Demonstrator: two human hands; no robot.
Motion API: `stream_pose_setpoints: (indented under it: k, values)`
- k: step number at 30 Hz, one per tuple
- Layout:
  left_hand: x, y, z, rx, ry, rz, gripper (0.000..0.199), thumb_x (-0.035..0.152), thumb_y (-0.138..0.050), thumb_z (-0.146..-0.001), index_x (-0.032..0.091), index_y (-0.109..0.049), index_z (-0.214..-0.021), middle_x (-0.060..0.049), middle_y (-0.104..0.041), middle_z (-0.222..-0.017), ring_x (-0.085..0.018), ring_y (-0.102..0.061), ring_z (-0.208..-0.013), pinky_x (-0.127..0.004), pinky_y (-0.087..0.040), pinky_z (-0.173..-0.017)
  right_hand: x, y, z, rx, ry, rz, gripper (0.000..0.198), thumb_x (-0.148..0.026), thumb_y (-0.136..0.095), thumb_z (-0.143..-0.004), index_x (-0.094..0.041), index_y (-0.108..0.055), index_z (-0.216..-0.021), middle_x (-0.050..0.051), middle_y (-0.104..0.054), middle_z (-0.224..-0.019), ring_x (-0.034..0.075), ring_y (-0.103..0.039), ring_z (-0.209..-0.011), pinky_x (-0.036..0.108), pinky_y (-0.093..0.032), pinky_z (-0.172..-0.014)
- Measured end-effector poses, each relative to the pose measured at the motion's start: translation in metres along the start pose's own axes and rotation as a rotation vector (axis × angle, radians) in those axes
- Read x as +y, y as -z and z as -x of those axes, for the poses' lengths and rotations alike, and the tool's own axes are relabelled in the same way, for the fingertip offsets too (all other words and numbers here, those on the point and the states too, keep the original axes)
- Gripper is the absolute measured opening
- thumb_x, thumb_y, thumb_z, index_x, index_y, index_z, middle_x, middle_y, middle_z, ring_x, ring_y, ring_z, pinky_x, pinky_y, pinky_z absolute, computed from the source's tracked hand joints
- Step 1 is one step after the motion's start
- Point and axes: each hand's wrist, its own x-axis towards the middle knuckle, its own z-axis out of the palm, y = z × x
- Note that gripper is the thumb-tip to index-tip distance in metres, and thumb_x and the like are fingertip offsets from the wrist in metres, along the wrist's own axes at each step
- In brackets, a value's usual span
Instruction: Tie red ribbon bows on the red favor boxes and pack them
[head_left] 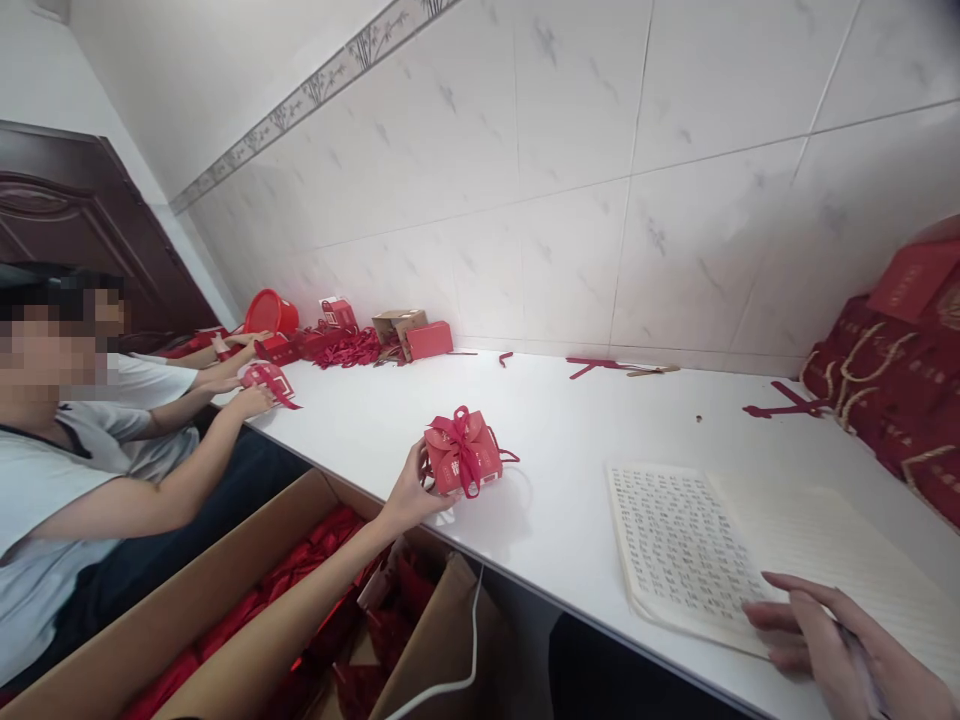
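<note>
My left hand [411,490] grips a small red gift box [480,455] by its left side at the front of the white table. A dark red ribbon bow [465,450] is tied over the box, and a cord loop sticks out at its right. At the lower right, my right hand [847,640] holds a pen [861,665], partly hidden by the fingers. That hand rests over an open notebook [667,540], whose left page is filled with rows of handwriting; the right page looks ruled and without writing.
Two people sit at the left; one handles a red box [268,382]. Along the wall are a red tub [270,312], a ribbon pile [349,347] and loose ribbons [600,364]. Red bags [862,370] stand at right. A cardboard carton [187,600] sits below the table edge.
</note>
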Motion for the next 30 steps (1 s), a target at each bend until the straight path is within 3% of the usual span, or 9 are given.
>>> stream_pose_setpoints:
  k: [4, 8, 11, 15, 17, 22, 24, 27, 30]
  values:
    - [0.018, -0.024, 0.020, -0.166, 0.004, 0.062, 0.084, 0.029, -0.076, -0.055, 0.020, -0.031, -0.126, -0.013, -0.046, -0.127, -0.028, -0.050, -0.114, -0.043, -0.045, -0.094, -0.010, 0.001, 0.004, -0.045, -0.089, -0.061, 0.049, -0.062, -0.043, -0.065, -0.019, -0.056, -0.085, 0.010, -0.066, -0.066, 0.025, -0.062, -0.053, 0.040, -0.054, -0.059]
    - [0.036, -0.057, 0.033, -0.342, 0.032, 0.158, 0.088, 0.033, -0.077, -0.057, 0.018, -0.029, -0.129, -0.016, -0.042, -0.132, -0.028, -0.047, -0.118, -0.045, -0.039, -0.100, -0.002, -0.004, 0.009, -0.024, -0.009, -0.087, 0.058, -0.066, -0.038, -0.077, -0.019, -0.044, -0.111, 0.008, -0.066, -0.077, 0.020, -0.060, -0.049, 0.037, -0.052, -0.059]
    - [0.053, -0.082, 0.039, -0.313, 0.084, 0.145, 0.091, 0.038, -0.078, -0.058, 0.017, -0.027, -0.131, -0.017, -0.040, -0.133, -0.030, -0.043, -0.122, -0.046, -0.036, -0.102, 0.004, -0.006, 0.002, -0.024, 0.033, -0.005, 0.059, -0.069, -0.037, -0.080, -0.018, -0.035, -0.110, 0.011, -0.063, -0.090, 0.019, -0.059, -0.049, 0.036, -0.050, -0.056]
    - [0.078, -0.105, 0.048, -0.219, 0.071, 0.007, 0.094, 0.046, -0.075, -0.057, 0.015, -0.028, -0.132, -0.018, -0.040, -0.131, -0.033, -0.039, -0.124, -0.049, -0.033, -0.103, 0.002, -0.001, -0.021, 0.025, 0.316, 0.160, 0.046, -0.065, -0.040, -0.082, -0.020, -0.043, -0.094, 0.011, -0.060, -0.092, 0.025, -0.063, -0.074, 0.036, -0.049, -0.067]
    - [0.087, -0.109, 0.057, -0.260, 0.041, -0.037, 0.083, 0.047, -0.069, -0.065, 0.017, -0.031, -0.132, -0.016, -0.044, -0.128, -0.032, -0.040, -0.123, -0.050, -0.032, -0.103, -0.004, 0.005, -0.032, 0.015, 0.399, 0.158, 0.045, -0.062, -0.036, -0.085, -0.020, -0.047, -0.096, 0.009, -0.062, -0.089, 0.023, -0.062, -0.072, 0.034, -0.048, -0.067]
    - [0.090, -0.101, 0.079, -0.335, 0.056, -0.130, 0.047, 0.046, -0.052, -0.080, 0.021, -0.040, -0.117, -0.011, -0.053, -0.110, -0.025, -0.052, -0.103, -0.047, -0.041, -0.092, -0.027, 0.009, -0.030, -0.167, 0.363, 0.012, 0.052, -0.067, -0.031, -0.086, -0.019, -0.054, -0.085, 0.007, -0.066, -0.069, 0.020, -0.061, -0.060, 0.031, -0.048, -0.060]
    - [0.091, -0.095, 0.075, -0.203, -0.029, -0.159, 0.034, 0.043, -0.049, -0.082, 0.020, -0.041, -0.105, -0.009, -0.052, -0.101, -0.023, -0.053, -0.097, -0.045, -0.043, -0.088, -0.036, 0.001, -0.019, -0.221, 0.343, -0.053, 0.051, -0.066, -0.035, -0.085, -0.019, -0.054, -0.078, 0.008, -0.066, -0.069, 0.020, -0.061, -0.061, 0.031, -0.048, -0.061]
    - [0.104, -0.092, 0.049, 0.034, -0.311, -0.140, 0.024, 0.035, -0.047, -0.083, 0.020, -0.042, -0.100, -0.008, -0.049, -0.102, -0.022, -0.051, -0.101, -0.042, -0.042, -0.090, -0.049, -0.015, -0.004, -0.210, 0.285, -0.168, 0.048, -0.066, -0.042, -0.083, -0.019, -0.052, -0.076, 0.006, -0.063, -0.066, 0.019, -0.060, -0.061, 0.029, -0.047, -0.059]
    - [0.126, -0.097, 0.015, -0.076, -0.497, -0.192, 0.016, 0.028, -0.048, -0.083, 0.021, -0.051, -0.097, -0.007, -0.053, -0.109, -0.022, -0.050, -0.109, -0.041, -0.037, -0.098, -0.058, -0.030, 0.005, -0.147, 0.247, -0.282, 0.045, -0.063, -0.050, -0.080, -0.019, -0.050, -0.079, 0.004, -0.059, -0.064, 0.018, -0.057, -0.057, 0.029, -0.045, -0.055]
